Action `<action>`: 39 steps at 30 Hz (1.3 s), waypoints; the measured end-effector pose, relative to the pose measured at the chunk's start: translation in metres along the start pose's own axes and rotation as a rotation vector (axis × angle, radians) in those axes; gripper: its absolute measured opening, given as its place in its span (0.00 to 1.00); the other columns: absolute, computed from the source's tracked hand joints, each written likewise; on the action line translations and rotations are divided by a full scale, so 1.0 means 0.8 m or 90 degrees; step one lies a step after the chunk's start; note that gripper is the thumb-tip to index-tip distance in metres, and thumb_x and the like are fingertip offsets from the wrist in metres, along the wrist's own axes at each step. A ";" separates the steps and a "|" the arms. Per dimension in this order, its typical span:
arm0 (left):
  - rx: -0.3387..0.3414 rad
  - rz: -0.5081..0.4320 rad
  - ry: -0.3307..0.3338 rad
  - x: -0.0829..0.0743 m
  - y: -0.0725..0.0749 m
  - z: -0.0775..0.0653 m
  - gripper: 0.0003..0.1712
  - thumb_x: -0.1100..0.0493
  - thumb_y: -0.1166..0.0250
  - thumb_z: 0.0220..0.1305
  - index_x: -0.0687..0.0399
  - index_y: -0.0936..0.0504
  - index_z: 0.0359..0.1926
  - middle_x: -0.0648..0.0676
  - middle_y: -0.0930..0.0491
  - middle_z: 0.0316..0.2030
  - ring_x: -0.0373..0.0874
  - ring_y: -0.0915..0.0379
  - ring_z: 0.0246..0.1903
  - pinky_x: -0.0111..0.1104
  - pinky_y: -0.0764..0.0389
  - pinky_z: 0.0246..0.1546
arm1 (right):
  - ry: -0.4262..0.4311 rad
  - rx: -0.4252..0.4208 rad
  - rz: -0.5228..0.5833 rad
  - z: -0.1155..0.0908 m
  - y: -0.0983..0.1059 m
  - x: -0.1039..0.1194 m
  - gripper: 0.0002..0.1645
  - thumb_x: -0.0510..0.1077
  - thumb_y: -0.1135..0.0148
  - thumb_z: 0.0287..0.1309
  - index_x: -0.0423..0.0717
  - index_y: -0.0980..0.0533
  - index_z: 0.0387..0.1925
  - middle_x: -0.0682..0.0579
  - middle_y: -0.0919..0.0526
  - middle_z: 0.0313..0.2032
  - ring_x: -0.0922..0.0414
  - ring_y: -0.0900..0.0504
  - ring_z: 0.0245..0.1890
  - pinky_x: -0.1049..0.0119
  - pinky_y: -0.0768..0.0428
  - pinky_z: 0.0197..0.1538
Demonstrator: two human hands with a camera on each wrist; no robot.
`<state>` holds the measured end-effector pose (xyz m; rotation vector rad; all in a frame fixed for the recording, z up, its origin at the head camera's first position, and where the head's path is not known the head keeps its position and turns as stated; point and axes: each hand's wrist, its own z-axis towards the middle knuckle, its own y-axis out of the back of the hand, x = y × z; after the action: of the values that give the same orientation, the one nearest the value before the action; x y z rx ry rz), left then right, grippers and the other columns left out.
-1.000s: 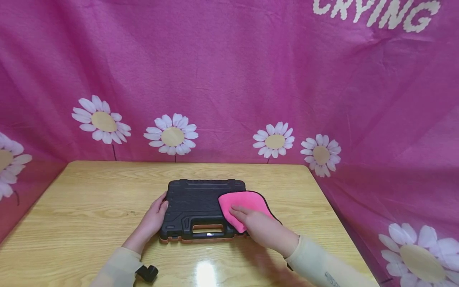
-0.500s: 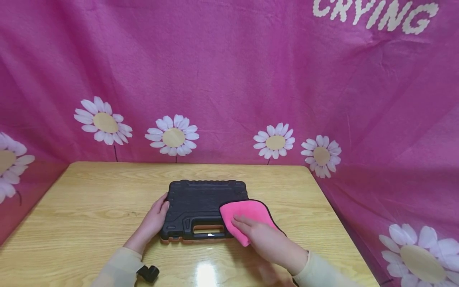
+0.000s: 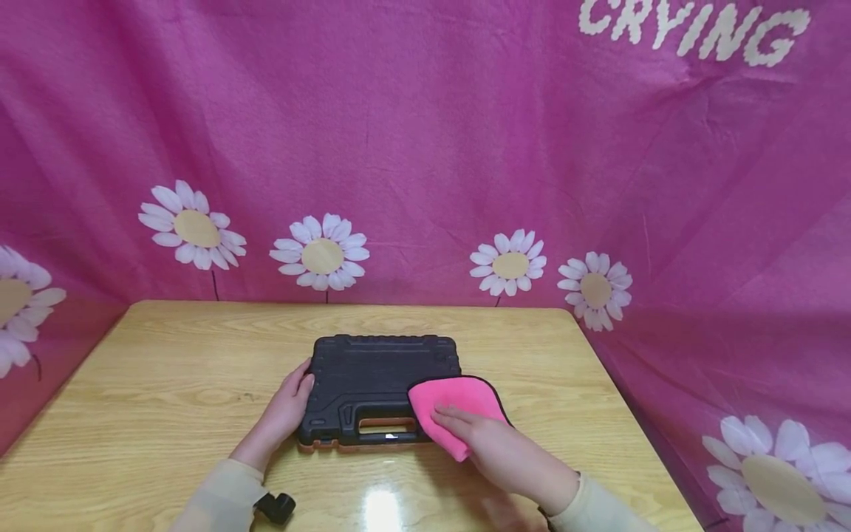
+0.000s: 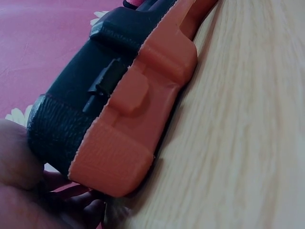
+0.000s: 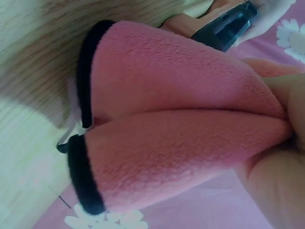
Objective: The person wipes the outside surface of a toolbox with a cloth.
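A black plastic tool case (image 3: 366, 373) with an orange underside lies on the table, its handle towards me. My left hand (image 3: 286, 406) grips its left edge; in the left wrist view the fingers reach round the corner where the orange lower half (image 4: 114, 164) meets the black lid. In my right hand (image 3: 505, 454) is a pink cloth (image 3: 459, 395) with black edging, draped over the front right corner of the case and covering it. The right wrist view has the cloth (image 5: 176, 71) folded, bunched between thumb and fingers.
The wooden table (image 3: 199, 355) extends on both sides of the case. Behind it hangs a magenta curtain (image 3: 412, 148) printed with white daisies. A small black device (image 3: 275, 508) is strapped at the left wrist.
My right hand has drawn the cloth towards me, baring more of the case's right side. The left hand keeps its hold, and the case stays nearly in place.
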<state>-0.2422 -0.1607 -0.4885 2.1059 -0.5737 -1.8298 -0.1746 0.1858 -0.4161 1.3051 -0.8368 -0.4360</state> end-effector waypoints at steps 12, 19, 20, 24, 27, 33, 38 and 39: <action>0.000 0.006 -0.001 -0.003 0.000 0.002 0.34 0.51 0.62 0.85 0.62 0.53 0.82 0.72 0.55 0.79 0.69 0.60 0.79 0.60 0.53 0.78 | -0.056 -0.140 0.085 -0.015 0.043 -0.035 0.32 0.26 0.41 0.64 0.45 0.25 0.68 0.46 0.17 0.61 0.46 0.18 0.62 0.45 0.21 0.64; 0.002 0.007 -0.007 -0.003 -0.002 0.003 0.34 0.51 0.63 0.85 0.64 0.54 0.82 0.72 0.54 0.79 0.69 0.60 0.79 0.60 0.53 0.78 | -0.112 -0.208 0.068 -0.029 0.084 -0.074 0.34 0.22 0.42 0.59 0.39 0.25 0.67 0.41 0.16 0.59 0.41 0.17 0.60 0.41 0.19 0.60; 0.002 0.008 -0.009 -0.003 -0.002 0.003 0.34 0.52 0.63 0.85 0.64 0.54 0.81 0.72 0.54 0.79 0.69 0.60 0.79 0.60 0.52 0.78 | -0.113 -0.212 0.065 -0.031 0.088 -0.080 0.33 0.22 0.43 0.60 0.38 0.25 0.67 0.40 0.16 0.58 0.40 0.17 0.59 0.41 0.19 0.60; -0.001 0.012 -0.017 -0.002 -0.002 0.003 0.33 0.53 0.63 0.85 0.65 0.53 0.81 0.73 0.53 0.79 0.70 0.59 0.79 0.60 0.52 0.78 | -0.132 -0.211 0.059 -0.035 0.103 -0.101 0.29 0.24 0.44 0.63 0.35 0.25 0.66 0.37 0.16 0.58 0.39 0.17 0.59 0.41 0.19 0.59; -0.003 0.013 -0.017 -0.001 -0.002 0.003 0.33 0.53 0.62 0.85 0.65 0.53 0.81 0.73 0.53 0.79 0.69 0.59 0.79 0.60 0.52 0.78 | -0.159 -0.205 0.047 -0.036 0.111 -0.119 0.27 0.26 0.44 0.65 0.35 0.25 0.65 0.37 0.16 0.57 0.41 0.16 0.55 0.44 0.17 0.55; -0.003 0.014 -0.005 0.001 -0.002 0.001 0.34 0.52 0.62 0.85 0.64 0.54 0.81 0.72 0.54 0.79 0.69 0.60 0.79 0.60 0.53 0.78 | -0.206 -0.192 -0.002 -0.033 0.121 -0.165 0.25 0.29 0.43 0.66 0.35 0.24 0.64 0.38 0.14 0.50 0.49 0.19 0.40 0.53 0.20 0.45; -0.007 0.014 -0.008 0.001 -0.001 -0.001 0.33 0.53 0.63 0.85 0.65 0.53 0.81 0.73 0.54 0.79 0.70 0.60 0.79 0.60 0.53 0.78 | -0.219 -0.198 -0.016 -0.028 0.123 -0.199 0.21 0.30 0.41 0.68 0.37 0.23 0.61 0.45 0.19 0.31 0.52 0.25 0.30 0.57 0.25 0.38; -0.007 0.014 -0.010 0.001 -0.001 -0.001 0.33 0.53 0.62 0.85 0.65 0.53 0.81 0.73 0.54 0.79 0.70 0.60 0.79 0.60 0.53 0.78 | -0.217 -0.201 -0.016 -0.027 0.122 -0.203 0.21 0.30 0.42 0.68 0.37 0.22 0.61 0.45 0.18 0.31 0.51 0.22 0.31 0.56 0.23 0.38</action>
<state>-0.2412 -0.1608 -0.4894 2.0720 -0.5858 -1.8346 -0.2794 0.3389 -0.3710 0.9620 -0.9884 -0.7934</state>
